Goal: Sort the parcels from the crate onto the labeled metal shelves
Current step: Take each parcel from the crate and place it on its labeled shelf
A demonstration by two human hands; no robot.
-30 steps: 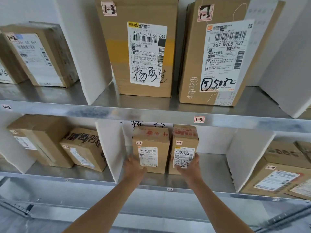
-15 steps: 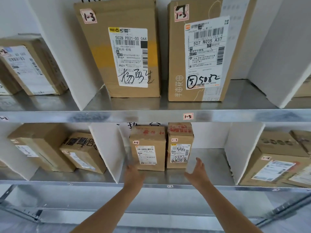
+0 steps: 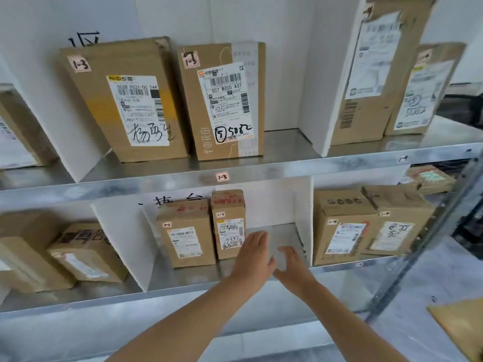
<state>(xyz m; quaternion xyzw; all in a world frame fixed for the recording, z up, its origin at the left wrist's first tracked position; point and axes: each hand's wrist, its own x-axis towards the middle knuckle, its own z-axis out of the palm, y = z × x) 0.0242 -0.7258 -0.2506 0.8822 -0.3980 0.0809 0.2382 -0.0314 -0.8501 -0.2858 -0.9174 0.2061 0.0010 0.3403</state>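
Two small cardboard parcels stand upright side by side in the middle bay of the lower metal shelf [image 3: 183, 288]: a wider one [image 3: 187, 235] tagged 2-3 and a narrower one [image 3: 230, 226] with handwriting on its label. My left hand [image 3: 254, 256] hovers with straight fingers just right of the narrower parcel, holding nothing. My right hand [image 3: 292, 267] is beside it, fingers relaxed and empty, over the bare part of that bay. Both hands are apart from the parcels.
The upper shelf [image 3: 287, 165] carries two tall boxes [image 3: 128, 103] [image 3: 224, 103] tagged 1-3, and more boxes [image 3: 371, 74] in the bay to the right. White dividers [image 3: 307, 220] split the bays. Other parcels [image 3: 345, 228] [image 3: 86, 254] fill neighbouring lower bays. A cardboard corner [image 3: 462, 327] shows at lower right.
Both hands have let go of the two small parcels and drawn back to the right; the view has swung right, showing the 1-4 and 2-4 bays.
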